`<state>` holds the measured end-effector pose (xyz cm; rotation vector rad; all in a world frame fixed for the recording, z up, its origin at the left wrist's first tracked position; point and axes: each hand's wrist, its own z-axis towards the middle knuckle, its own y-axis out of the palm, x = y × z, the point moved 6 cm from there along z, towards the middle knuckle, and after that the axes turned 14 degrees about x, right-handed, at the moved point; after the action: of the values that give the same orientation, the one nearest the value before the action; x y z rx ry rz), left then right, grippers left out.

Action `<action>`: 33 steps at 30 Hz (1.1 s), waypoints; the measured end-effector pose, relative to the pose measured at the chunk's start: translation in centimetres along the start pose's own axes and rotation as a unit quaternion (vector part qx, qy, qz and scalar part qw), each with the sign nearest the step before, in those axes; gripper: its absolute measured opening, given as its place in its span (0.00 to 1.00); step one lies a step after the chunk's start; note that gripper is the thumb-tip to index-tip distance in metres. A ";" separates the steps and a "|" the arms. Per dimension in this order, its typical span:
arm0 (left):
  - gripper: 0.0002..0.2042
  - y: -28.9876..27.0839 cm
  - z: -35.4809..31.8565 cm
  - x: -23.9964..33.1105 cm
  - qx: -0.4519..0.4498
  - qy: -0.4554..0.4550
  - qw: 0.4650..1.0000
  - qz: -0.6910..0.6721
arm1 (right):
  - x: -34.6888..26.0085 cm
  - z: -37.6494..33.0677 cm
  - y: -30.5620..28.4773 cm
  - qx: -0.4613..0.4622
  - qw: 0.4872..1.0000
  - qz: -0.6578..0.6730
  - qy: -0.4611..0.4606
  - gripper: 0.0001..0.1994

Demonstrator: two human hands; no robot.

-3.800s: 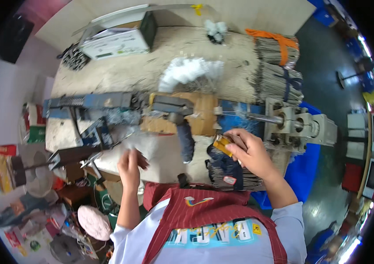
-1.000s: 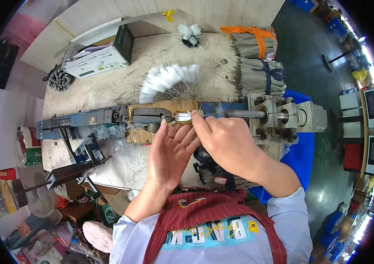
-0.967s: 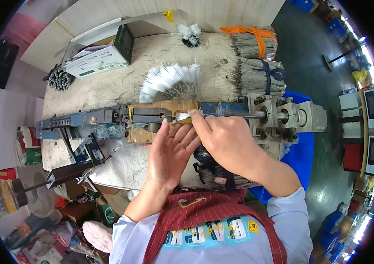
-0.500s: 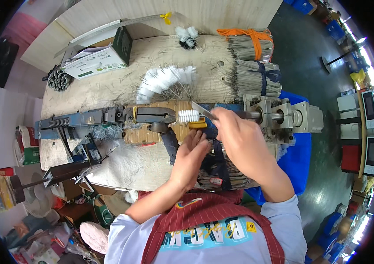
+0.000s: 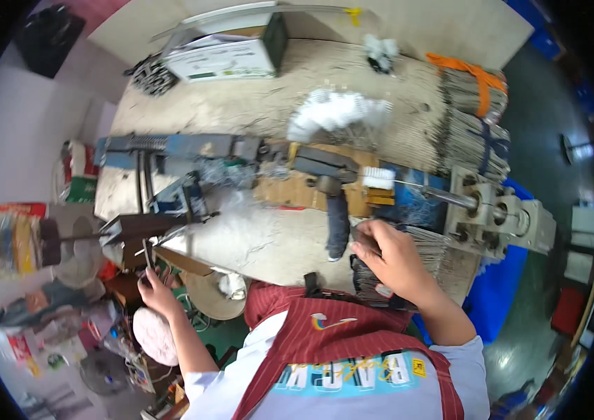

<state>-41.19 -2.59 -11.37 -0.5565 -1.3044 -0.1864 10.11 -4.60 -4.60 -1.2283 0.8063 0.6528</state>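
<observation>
My left hand (image 5: 158,294) reaches down at the left, fingers closed around a thin metal lever (image 5: 147,255) beside a dark metal arm (image 5: 136,229). My right hand (image 5: 393,257) is closed above the bundle of wires (image 5: 419,246) at the table's front; something dark shows at its fingers, too blurred to name. Beyond it, a white-bristled wire brush (image 5: 379,177) sits at the tip of a dark clamp (image 5: 325,165). Its wire runs right to a metal shaft (image 5: 452,197). A yellow block (image 5: 381,197) lies just below the brush.
A pile of white brushes (image 5: 335,115) lies behind the clamp. Tied wire bundles (image 5: 475,133) are at the far right, near a metal bearing block (image 5: 503,217). A white-and-green box (image 5: 230,56) stands at the back left. A blue bin (image 5: 496,287) is beside the table.
My left hand has moved from beside the brush to the lever at far left. My right hand has drawn back toward me, away from the brush. The view has shifted left.
</observation>
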 end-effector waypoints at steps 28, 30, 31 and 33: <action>0.08 14.9 -18.9 10.9 -0.429 -0.014 0.897 -0.104 | -0.9 9.9 -6.6 0.051 0.921 -0.355 -0.154 0.03; 0.08 14.2 -19.3 11.9 -0.397 0.093 0.911 -0.064 | 0.3 12.1 -6.0 0.054 0.942 -0.320 -0.089 0.04; 0.06 13.6 -19.2 13.1 -0.371 0.229 0.899 -0.052 | 0.3 13.2 -5.3 0.049 0.961 -0.266 -0.053 0.04; 0.05 13.4 -20.4 14.6 -0.399 0.235 0.883 -0.082 | 1.1 15.0 -3.3 0.053 0.972 -0.227 -0.030 0.05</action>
<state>-13.89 1.48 -4.55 -1.0182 -0.7530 -0.9717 16.08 9.33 -1.62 -1.2334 0.4774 0.2687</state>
